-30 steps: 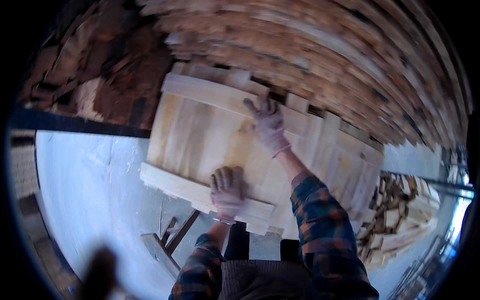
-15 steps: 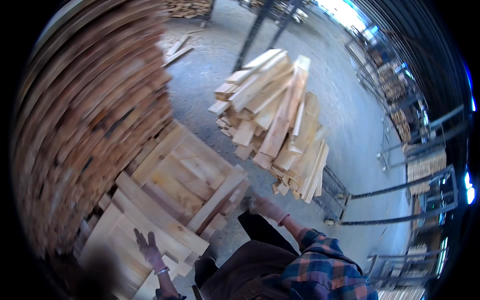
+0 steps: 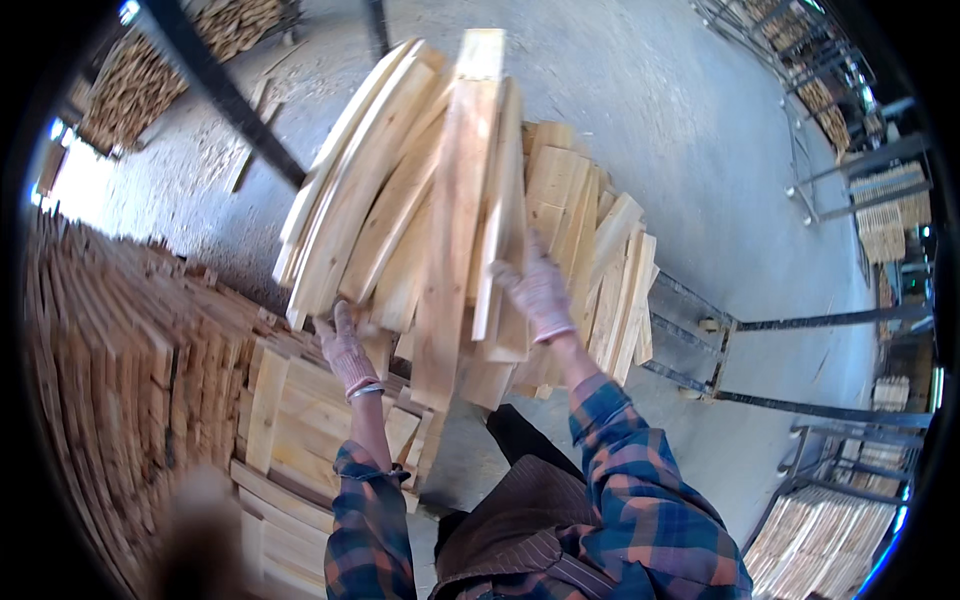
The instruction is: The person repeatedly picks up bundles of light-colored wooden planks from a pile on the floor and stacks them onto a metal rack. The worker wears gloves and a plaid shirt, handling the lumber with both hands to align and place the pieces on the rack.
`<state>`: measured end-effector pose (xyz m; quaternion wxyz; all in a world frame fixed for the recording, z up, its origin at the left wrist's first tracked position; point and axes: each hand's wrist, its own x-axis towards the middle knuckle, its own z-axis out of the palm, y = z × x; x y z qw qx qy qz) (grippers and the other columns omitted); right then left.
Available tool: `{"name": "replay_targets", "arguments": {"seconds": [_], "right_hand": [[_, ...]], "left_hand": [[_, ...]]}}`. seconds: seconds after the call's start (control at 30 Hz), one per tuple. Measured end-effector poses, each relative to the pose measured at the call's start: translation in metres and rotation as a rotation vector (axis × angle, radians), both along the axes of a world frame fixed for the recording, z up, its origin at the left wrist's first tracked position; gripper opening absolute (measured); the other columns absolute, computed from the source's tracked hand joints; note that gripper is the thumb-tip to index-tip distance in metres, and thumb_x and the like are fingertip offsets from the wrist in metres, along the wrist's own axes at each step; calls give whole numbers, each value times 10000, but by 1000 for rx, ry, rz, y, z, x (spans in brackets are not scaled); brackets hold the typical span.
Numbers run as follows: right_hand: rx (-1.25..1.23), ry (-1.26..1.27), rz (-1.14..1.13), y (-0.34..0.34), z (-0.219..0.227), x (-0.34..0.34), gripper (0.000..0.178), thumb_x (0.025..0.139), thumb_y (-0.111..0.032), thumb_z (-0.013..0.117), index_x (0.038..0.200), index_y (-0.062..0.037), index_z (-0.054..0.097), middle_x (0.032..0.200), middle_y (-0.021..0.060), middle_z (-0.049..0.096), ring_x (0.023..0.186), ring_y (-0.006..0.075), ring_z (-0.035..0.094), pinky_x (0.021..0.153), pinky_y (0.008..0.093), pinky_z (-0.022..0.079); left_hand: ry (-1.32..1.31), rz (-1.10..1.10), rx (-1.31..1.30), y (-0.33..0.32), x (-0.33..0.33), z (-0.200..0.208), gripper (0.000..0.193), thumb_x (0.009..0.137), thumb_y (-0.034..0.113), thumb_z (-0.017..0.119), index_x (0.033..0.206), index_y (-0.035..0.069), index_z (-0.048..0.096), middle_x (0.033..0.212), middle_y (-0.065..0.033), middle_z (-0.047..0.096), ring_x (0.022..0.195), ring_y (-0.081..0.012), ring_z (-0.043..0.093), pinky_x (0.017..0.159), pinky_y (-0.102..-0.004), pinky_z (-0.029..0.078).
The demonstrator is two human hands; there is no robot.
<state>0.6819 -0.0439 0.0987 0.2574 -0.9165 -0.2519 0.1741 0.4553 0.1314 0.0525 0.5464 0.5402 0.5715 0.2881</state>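
In front of me a pile of pale sawn planks [image 3: 450, 230] lies at uneven angles, many ends pointing toward me. My right hand [image 3: 538, 290], in a light work glove, reaches over the right part of this pile. Its thumb is apart from the fingers, beside a narrow upright-set board [image 3: 493, 235]; whether it touches the wood I cannot tell. My left hand [image 3: 346, 352], gloved too, is at the near ends of the left planks [image 3: 335, 245] with its fingers extended. Neither hand visibly holds a board.
A tall stack of rough boards [image 3: 130, 390] rises at my left, with a lower stack of smooth planks [image 3: 305, 410] beside it. A dark metal post [image 3: 220, 95] stands behind the pile. Metal cart rails [image 3: 820, 322] stretch along the right. Farther off are racks of wood [image 3: 890, 210].
My view has swung left and the plank pile is now closer. Both hands have moved forward to it, the left from over the low stack, the right from beside my leg.
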Motion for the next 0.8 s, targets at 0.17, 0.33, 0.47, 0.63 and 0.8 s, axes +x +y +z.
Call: {"name": "replay_targets", "arguments": {"seconds": [0.17, 0.33, 0.47, 0.63, 0.8], "right_hand": [[-143, 71, -10, 4, -13, -25, 1112, 733, -742, 551, 1496, -56, 124, 1399, 306, 340, 1288, 436, 388, 997, 472, 423], [202, 204, -193, 2, -25, -6, 1055, 737, -695, 626, 1452, -8, 266, 1220, 311, 518, 1146, 408, 527, 942, 447, 453], [458, 533, -309, -3, -48, 15, 936, 779, -636, 637, 1396, 20, 380, 1232, 250, 549, 1110, 296, 562, 910, 407, 463], [569, 940, -445, -6, -25, 33, 773, 878, -539, 591, 1380, 23, 418, 1282, 159, 551, 1134, 210, 539, 986, 336, 413], [608, 910, -123, -10, -3, 73, 750, 823, -464, 676, 1336, 38, 459, 1210, 147, 601, 1074, 233, 582, 948, 313, 436]], "left_hand": [[194, 214, -42, -15, 59, -5, 885, 859, 506, 620, 1410, -99, 283, 1279, -261, 531, 1082, -351, 565, 922, -403, 443], [162, 134, -222, -19, 74, 12, 772, 870, 435, 622, 1360, -101, 359, 1183, -216, 585, 979, -322, 594, 824, -401, 493], [-29, 146, -114, -35, 65, -5, 624, 890, 360, 616, 1290, -86, 441, 1152, -166, 586, 978, -243, 574, 861, -342, 471], [53, -139, 284, -84, 67, 16, 409, 909, 160, 545, 1281, -1, 490, 1159, -150, 568, 1001, -256, 561, 863, -358, 458], [374, -560, 786, -81, 39, 2, 323, 952, 95, 493, 1263, 8, 504, 1030, -128, 636, 888, -277, 613, 765, -368, 507]]}}
